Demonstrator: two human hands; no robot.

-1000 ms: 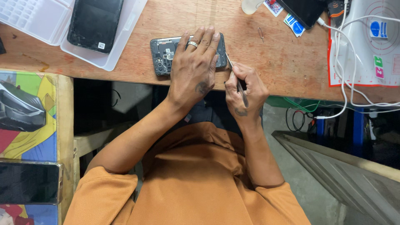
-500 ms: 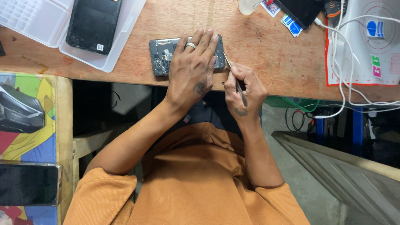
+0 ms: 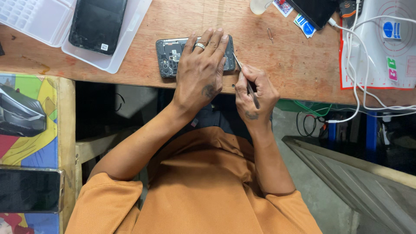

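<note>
Little is shifting since earlier: left hand (image 3: 200, 71) is lying flat, fingers spread, pinning the opened phone (image 3: 173, 55) on the wooden bench (image 3: 281, 65); right hand (image 3: 253, 93) is pinching slim metal tweezers (image 3: 243, 78) at its edge.

Brown wooden worktop (image 3: 281, 65), dark grey opened phone (image 3: 169, 56), orange shirt (image 3: 195, 190), clear white tray (image 3: 121, 52), silver ring (image 3: 199, 45), white cables (image 3: 355, 78).
</note>
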